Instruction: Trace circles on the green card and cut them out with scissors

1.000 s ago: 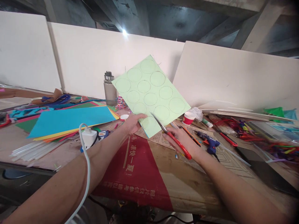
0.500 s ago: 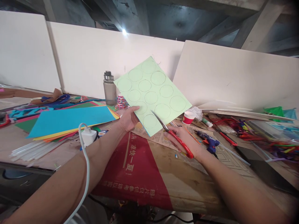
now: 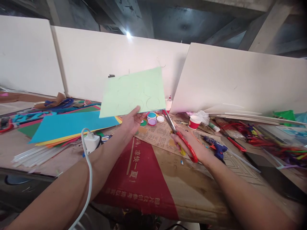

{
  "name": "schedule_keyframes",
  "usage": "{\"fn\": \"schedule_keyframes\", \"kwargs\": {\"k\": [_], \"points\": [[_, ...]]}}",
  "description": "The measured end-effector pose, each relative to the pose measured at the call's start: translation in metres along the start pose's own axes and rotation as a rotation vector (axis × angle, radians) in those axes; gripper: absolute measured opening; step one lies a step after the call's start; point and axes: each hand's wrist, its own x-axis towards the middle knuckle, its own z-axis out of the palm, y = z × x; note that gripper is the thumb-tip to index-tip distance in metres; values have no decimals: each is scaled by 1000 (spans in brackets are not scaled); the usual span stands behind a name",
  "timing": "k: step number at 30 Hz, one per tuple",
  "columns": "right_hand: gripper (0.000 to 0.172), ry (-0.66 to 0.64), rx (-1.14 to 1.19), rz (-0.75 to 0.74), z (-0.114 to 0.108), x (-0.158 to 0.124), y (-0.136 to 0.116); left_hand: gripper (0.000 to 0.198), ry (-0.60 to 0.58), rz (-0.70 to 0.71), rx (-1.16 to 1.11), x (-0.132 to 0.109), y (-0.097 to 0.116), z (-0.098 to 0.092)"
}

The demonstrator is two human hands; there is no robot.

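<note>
My left hand (image 3: pixel 132 124) pinches the lower edge of a light green sheet (image 3: pixel 133 92) with pencilled circles, smeared by motion. The sheet is held up above the table. In my right hand (image 3: pixel 188 142) is a pair of scissors (image 3: pixel 184 139) with red handles. Their blades point up and left, with the tips close to the sheet's lower right corner; whether they touch it I cannot tell. Below the sheet lie small round pieces, among them a purple disc (image 3: pixel 152 122) and a white disc (image 3: pixel 160 119).
Coloured sheets (image 3: pixel 72 126) and clear glue sticks (image 3: pixel 35 155) lie left. A white charger (image 3: pixel 92 142) with its cable hangs by my left forearm. To the right are a red-and-white paper cup (image 3: pixel 194 122), a blue glue gun (image 3: pixel 218 149) and a dark flat slab (image 3: pixel 273 175). White boards stand behind.
The green sheet has turned and tilted, moving left, so its circles show less plainly. The scissors' blades, earlier over the sheet, are now at its corner. Round discs have come into view.
</note>
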Motion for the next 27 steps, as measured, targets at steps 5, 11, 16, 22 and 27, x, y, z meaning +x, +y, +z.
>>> {"fn": "schedule_keyframes", "kwargs": {"k": [5, 11, 16, 22, 27], "points": [[24, 48, -105, 8, 8, 2, -3, 17, 66, 85, -51, -8, -14, 9], [28, 104, -8, 28, 19, 6, -2, 16, 59, 107, -54, -30, -41, 26], [30, 113, 116, 56, 24, 6, -2, 19, 83, 76, -1, -46, -48, 37], [28, 107, 290, 86, 28, 5, -13, 27, 69, 60, 125, -47, -57, 36], [27, 132, 379, 89, 29, 4, -14, 31, 41, 23, 154, -48, -62, 40]]}}
